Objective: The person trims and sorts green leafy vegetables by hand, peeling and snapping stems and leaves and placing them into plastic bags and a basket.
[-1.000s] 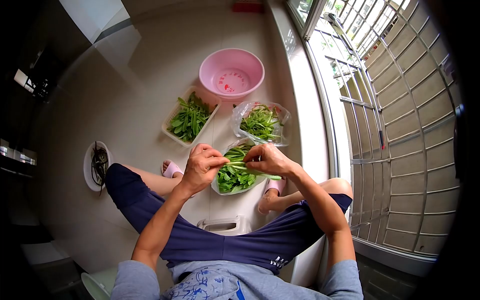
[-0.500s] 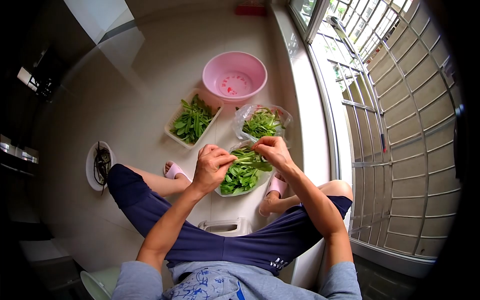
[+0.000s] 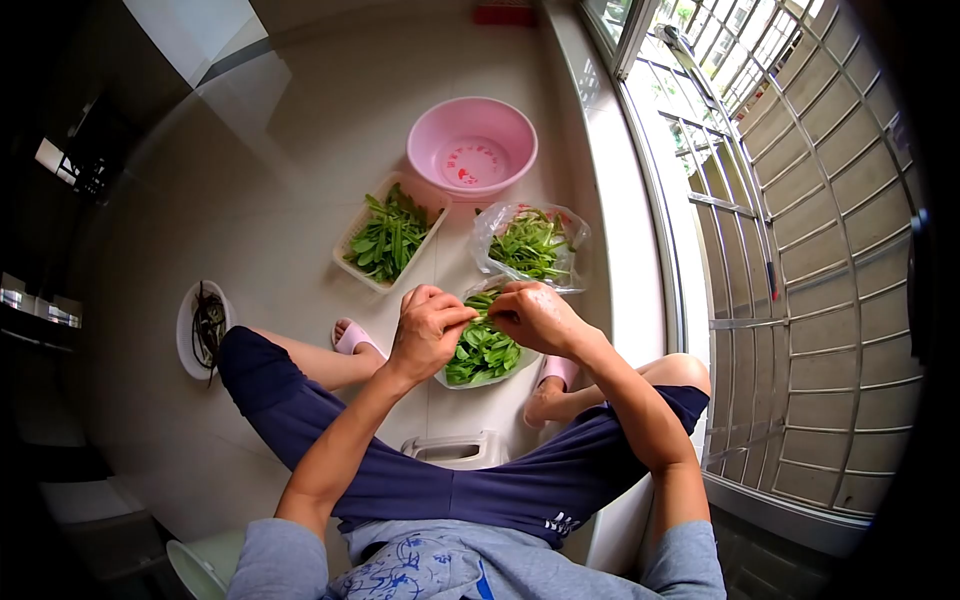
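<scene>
My left hand point(image 3: 428, 328) is closed in a pinch above a bag of leafy greens point(image 3: 482, 355) between my feet. Close beside it, my right hand point(image 3: 540, 316) is also pinched, its fingertips curled down. A thin green stem point(image 3: 482, 312) appears between the two sets of fingertips, partly hidden by the fingers and hard to separate from the greens below. Farther out, a rectangular plastic basket point(image 3: 345, 262) holds trimmed leaves. To its right lies a clear plastic bag point(image 3: 575, 262) with stemmy greens inside.
Behind the basket stands a pink basin point(image 3: 472, 150). A white bowl with dark, stringy pieces point(image 3: 208, 325) sits by my left knee. A grey plastic stool point(image 3: 455, 450) shows between my thighs. The window ledge point(image 3: 630, 230) and barred window run along the right. A pale bucket point(image 3: 205, 565) is at lower left.
My right hand has moved left and turned palm-down, so its fingertips now nearly meet my left hand's. The leaf that hung from my right hand no longer shows. My left hand stays nearly still.
</scene>
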`<state>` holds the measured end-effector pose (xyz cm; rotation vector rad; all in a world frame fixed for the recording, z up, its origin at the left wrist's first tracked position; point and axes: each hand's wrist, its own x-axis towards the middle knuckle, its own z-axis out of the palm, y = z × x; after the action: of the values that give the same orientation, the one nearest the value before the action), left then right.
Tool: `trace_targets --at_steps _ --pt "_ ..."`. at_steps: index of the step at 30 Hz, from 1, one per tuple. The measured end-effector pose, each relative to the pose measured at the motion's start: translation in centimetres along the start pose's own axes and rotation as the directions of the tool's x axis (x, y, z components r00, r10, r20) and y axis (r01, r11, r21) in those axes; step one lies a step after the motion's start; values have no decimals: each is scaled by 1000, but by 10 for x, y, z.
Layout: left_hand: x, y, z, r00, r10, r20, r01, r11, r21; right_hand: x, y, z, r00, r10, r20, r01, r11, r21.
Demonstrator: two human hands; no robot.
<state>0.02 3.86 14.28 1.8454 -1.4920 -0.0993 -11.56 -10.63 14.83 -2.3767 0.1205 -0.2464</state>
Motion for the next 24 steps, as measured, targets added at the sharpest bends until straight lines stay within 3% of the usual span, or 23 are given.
trace_targets --at_steps 7,10,15,17,20,21,23,24 --pt "4 2 11 999 -38 -24 37 999 -19 8 6 3 992 61 -107 -60 998 11" --pt "7 -2 17 996 -88 -34 87 995 -42 16 17 -6 946 128 -299 -121 992 40" --pt "3 -18 21 969 -244 43 247 948 -202 28 59 -28 881 31 -472 -123 979 -165" --pt "0 -25 22 949 -303 84 314 918 -241 29 76 -31 880 97 -466 -208 958 -195" --pt "-11 -48 36 834 -517 193 535 676 -507 28 80 -37 865 180 -469 -334 903 -270" --pt "-10 -47 33 833 -518 193 537 675 -507 28 78 -38 866 180 -467 -334 904 -269" --pt "-6 -44 26 732 -584 350 663 495 -562 25 74 -38 858 86 -506 -228 947 -225" --pt "-4 -42 24 731 -586 350 664 493 -562 23 69 -38 859 87 -505 -228 948 -224"
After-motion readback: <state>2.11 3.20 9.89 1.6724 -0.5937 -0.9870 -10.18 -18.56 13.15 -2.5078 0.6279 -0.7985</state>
